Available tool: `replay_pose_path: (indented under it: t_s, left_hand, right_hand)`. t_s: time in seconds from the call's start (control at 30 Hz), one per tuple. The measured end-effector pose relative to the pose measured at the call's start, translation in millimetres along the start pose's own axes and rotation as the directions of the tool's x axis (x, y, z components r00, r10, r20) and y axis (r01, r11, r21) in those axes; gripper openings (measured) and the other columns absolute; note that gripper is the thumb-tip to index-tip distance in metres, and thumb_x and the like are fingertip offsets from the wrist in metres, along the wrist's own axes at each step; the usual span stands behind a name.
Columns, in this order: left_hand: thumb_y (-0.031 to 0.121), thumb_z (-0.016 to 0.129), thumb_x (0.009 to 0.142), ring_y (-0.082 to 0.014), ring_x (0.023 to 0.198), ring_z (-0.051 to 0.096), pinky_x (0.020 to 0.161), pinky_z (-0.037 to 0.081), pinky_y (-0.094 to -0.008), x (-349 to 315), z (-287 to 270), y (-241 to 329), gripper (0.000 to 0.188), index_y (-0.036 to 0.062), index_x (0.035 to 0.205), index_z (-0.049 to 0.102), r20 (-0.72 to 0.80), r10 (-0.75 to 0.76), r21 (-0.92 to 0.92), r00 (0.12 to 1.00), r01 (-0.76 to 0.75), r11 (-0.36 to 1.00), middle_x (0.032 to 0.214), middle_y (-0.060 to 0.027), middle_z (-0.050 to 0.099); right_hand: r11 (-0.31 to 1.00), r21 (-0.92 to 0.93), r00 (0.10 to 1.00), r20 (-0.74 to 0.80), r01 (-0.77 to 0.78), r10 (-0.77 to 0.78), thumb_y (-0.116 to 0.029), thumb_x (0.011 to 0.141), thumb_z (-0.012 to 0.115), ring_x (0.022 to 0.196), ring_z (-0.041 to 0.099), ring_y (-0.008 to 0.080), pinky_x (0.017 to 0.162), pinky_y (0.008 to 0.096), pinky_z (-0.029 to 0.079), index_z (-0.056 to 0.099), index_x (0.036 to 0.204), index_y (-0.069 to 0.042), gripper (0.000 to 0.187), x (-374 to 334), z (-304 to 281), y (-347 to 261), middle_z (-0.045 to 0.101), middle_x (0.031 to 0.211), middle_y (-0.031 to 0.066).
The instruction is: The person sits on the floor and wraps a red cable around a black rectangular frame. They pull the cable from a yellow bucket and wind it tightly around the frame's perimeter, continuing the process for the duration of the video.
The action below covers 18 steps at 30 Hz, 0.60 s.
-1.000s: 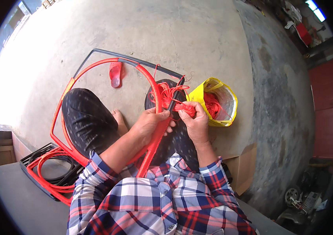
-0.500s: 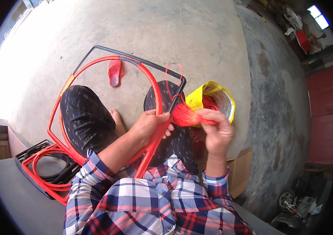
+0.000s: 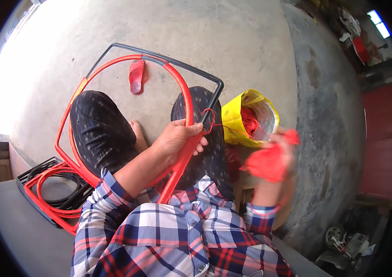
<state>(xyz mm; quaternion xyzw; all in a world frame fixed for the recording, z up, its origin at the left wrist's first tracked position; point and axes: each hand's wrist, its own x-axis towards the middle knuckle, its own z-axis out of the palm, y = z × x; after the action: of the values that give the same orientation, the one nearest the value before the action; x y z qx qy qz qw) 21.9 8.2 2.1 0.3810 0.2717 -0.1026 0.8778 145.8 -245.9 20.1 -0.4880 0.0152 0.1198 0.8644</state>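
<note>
A black metal frame point(image 3: 170, 63) with a round hoop point(image 3: 185, 94) wrapped in red strip lies across my knees. My left hand point(image 3: 176, 138) is closed around the red-wrapped part where hoop and black bar meet, thumb on top. A thin red strand loops around the black bar just above that thumb. To the right, my right hand point(image 3: 284, 144) is raised and smeared by motion. It grips a bundle of red plastic strip point(image 3: 265, 164), which hangs loosely below and left of the fingers. The strand between bar and bundle is only partly visible.
A yellow bag point(image 3: 234, 123) stands open beside my right knee, with red strip point(image 3: 249, 121) inside. A red slipper point(image 3: 136, 76) lies on the concrete floor ahead. At my left, more black and red frames point(image 3: 44, 196) are stacked on a grey surface. A cardboard box point(image 3: 246, 196) sits below my right hand.
My right hand has swung right, away from the bar, carrying the red bundle. The tall loop of strand above the bar has shrunk to a small one. My left hand keeps its hold.
</note>
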Motion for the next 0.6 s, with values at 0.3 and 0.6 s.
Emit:
replay_pose_path:
  t_s: [0.3,0.6]
  left_hand:
    - [0.024,0.053,0.102,-0.0175,0.06,0.065,0.055,0.054,-0.0285,3.4,-5.4,-1.9,0.027,-0.0007,0.101,0.063,0.012,-0.014,-0.028,1.0,0.015,0.999,0.078,-0.0111,0.068]
    - [0.023,0.054,0.102,-0.0176,0.058,0.064,0.054,0.053,-0.0278,-7.1,5.6,8.5,0.026,-0.0008,0.102,0.063,-0.009,-0.014,-0.044,1.0,0.014,0.999,0.076,-0.0111,0.068]
  right_hand:
    - [0.956,-0.273,0.887,0.406,-0.11,0.218,-0.005,0.092,0.066,0.06,0.052,0.0076,0.055,0.0249,0.046,0.055,0.102,-0.004,0.014,-33.4,54.7,32.7,0.055,0.079,0.0004]
    - [0.838,-0.534,0.867,0.464,0.112,0.18,-0.007,0.094,0.063,0.064,0.06,0.0092,0.061,0.0248,0.05,0.06,0.109,-0.001,0.016,-31.8,63.6,81.8,0.061,0.083,0.0021]
